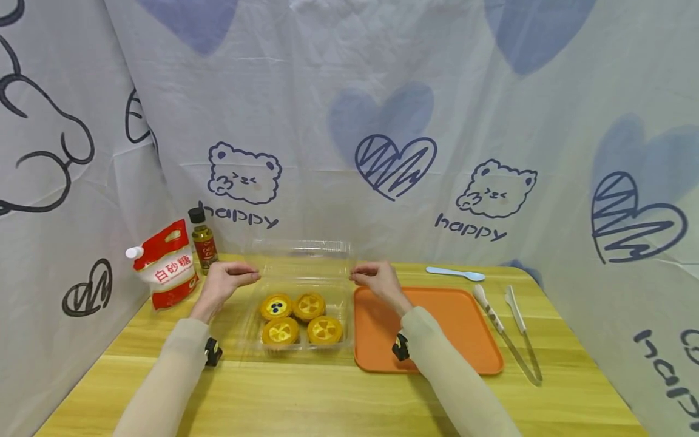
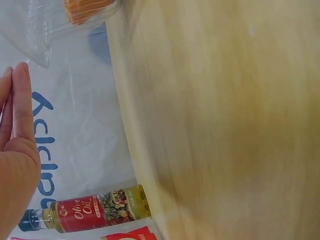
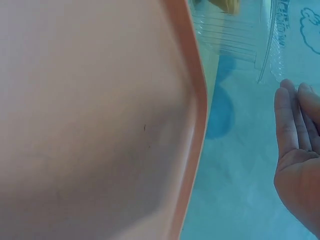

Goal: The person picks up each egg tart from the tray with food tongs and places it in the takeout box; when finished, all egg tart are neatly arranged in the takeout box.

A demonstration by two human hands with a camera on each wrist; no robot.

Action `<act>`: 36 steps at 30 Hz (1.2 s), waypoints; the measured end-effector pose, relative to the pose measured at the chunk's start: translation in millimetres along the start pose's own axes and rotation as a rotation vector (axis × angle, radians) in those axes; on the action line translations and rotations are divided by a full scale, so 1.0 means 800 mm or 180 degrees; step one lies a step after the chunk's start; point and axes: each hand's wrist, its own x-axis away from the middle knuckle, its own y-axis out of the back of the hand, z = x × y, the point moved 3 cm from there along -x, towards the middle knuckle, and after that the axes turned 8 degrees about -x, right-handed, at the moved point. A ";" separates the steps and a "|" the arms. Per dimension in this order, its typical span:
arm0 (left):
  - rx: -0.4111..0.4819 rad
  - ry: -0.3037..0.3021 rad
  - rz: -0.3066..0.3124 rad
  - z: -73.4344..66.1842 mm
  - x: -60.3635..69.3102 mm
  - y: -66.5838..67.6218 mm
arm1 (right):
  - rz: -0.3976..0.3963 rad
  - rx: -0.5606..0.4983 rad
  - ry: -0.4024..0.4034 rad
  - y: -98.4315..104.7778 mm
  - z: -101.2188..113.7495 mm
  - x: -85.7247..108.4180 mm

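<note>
A clear plastic clamshell box (image 1: 349, 312) stands on the table with its lid (image 1: 306, 264) raised at the back. Several egg tarts (image 1: 280, 331) sit inside, one topped with dark berries and the others with pale wedges. At the lid's left side, my left hand (image 1: 226, 280) pinches the edge between thumb and fingers. Opposite it, my right hand (image 1: 382, 282) pinches the right edge. In the left wrist view, the fingers (image 2: 22, 100) meet near a lid corner. The right wrist view has fingers (image 3: 286, 120) and thumb together at the lid's rim.
An orange tray (image 1: 437, 352) lies right of the box, under my right forearm. Beyond it are metal tongs (image 1: 516, 343) and a light blue spoon (image 1: 455, 273). A red-and-white sugar bag (image 1: 172, 267) and an olive oil bottle (image 1: 204, 243) stand at back left.
</note>
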 end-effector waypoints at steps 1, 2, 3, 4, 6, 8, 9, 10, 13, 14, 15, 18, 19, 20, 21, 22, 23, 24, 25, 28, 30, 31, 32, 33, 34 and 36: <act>-0.0013 0.0007 0.0001 0.001 0.000 0.000 | 0.0003 0.0023 -0.0007 0.000 0.000 0.000; -0.0037 0.0014 -0.0007 0.001 0.000 0.000 | 0.0013 0.0060 0.0004 0.001 -0.001 0.000; -0.0059 0.0015 -0.0004 0.001 -0.001 0.000 | 0.0024 0.0095 0.0013 0.001 -0.001 0.001; -0.0080 0.0019 -0.0001 0.001 -0.001 -0.001 | 0.0034 0.0131 0.0026 0.001 -0.001 0.001; -0.0167 0.0030 -0.0002 0.001 -0.001 -0.001 | 0.0064 0.0172 0.0049 0.002 -0.002 0.001; -0.0241 0.0076 0.0005 0.002 0.000 -0.001 | 0.0091 0.0228 0.0059 0.002 -0.003 0.002; -0.0282 0.0106 0.0001 0.002 0.000 0.000 | 0.0096 0.0275 0.0058 0.003 -0.003 0.002; -0.0314 0.0157 0.0004 0.002 0.001 0.000 | 0.0100 0.0302 0.0041 0.003 -0.004 0.002; -0.0334 0.0269 0.0043 0.003 0.002 0.001 | 0.0100 0.0329 -0.0027 0.004 -0.007 0.004; -0.0320 0.0296 0.0062 0.004 0.003 0.002 | 0.0099 0.0341 -0.0022 0.004 -0.007 0.005; -0.0314 0.0293 0.0094 0.004 0.003 0.002 | 0.0097 0.0325 -0.0043 0.004 -0.008 0.006; -0.0191 0.0274 0.0208 0.005 0.004 0.004 | 0.0108 0.0138 -0.0137 0.003 -0.009 0.008; -0.0181 0.0254 0.0239 0.004 0.004 0.004 | 0.0119 0.0078 -0.0169 0.003 -0.009 0.008; -0.0184 0.0227 0.0270 0.004 0.005 0.005 | 0.0130 0.0023 -0.0198 0.002 -0.008 0.009; -0.0185 0.0200 0.0314 0.004 0.005 0.006 | 0.0142 -0.0040 -0.0234 0.001 -0.008 0.010; -0.0185 0.0185 0.0353 0.004 0.007 0.006 | 0.0159 -0.0097 -0.0256 0.001 -0.008 0.011; -0.0198 0.0157 0.0391 0.004 0.008 0.007 | 0.0184 -0.0129 -0.0264 0.000 -0.009 0.012; -0.0211 0.0131 0.0415 0.004 0.009 0.007 | 0.0217 -0.0147 -0.0265 -0.001 -0.009 0.013; -0.0239 0.0092 0.0445 0.004 0.011 0.007 | 0.0249 -0.0149 -0.0249 -0.002 -0.010 0.014; -0.0266 -0.0006 0.0515 0.003 0.016 0.007 | 0.0375 -0.0085 -0.0163 -0.003 -0.013 0.019; -0.0313 -0.0061 0.0543 0.002 0.020 0.006 | 0.0451 -0.0024 -0.0119 -0.004 -0.013 0.023; -0.0342 -0.0072 0.0556 0.001 0.023 0.006 | 0.0480 0.0034 -0.0095 -0.003 -0.013 0.025; -0.0375 -0.0082 0.0566 0.000 0.025 0.005 | 0.0509 0.0067 -0.0092 -0.003 -0.012 0.028; -0.0409 -0.0080 0.0577 -0.001 0.026 0.005 | 0.0523 0.0099 -0.0109 -0.003 -0.011 0.031; -0.0429 -0.0088 0.0597 -0.003 0.028 0.005 | 0.0526 0.0095 -0.0147 -0.002 -0.010 0.034; -0.0436 -0.0115 0.0645 -0.006 0.030 0.004 | 0.0526 0.0142 -0.0190 -0.001 -0.008 0.038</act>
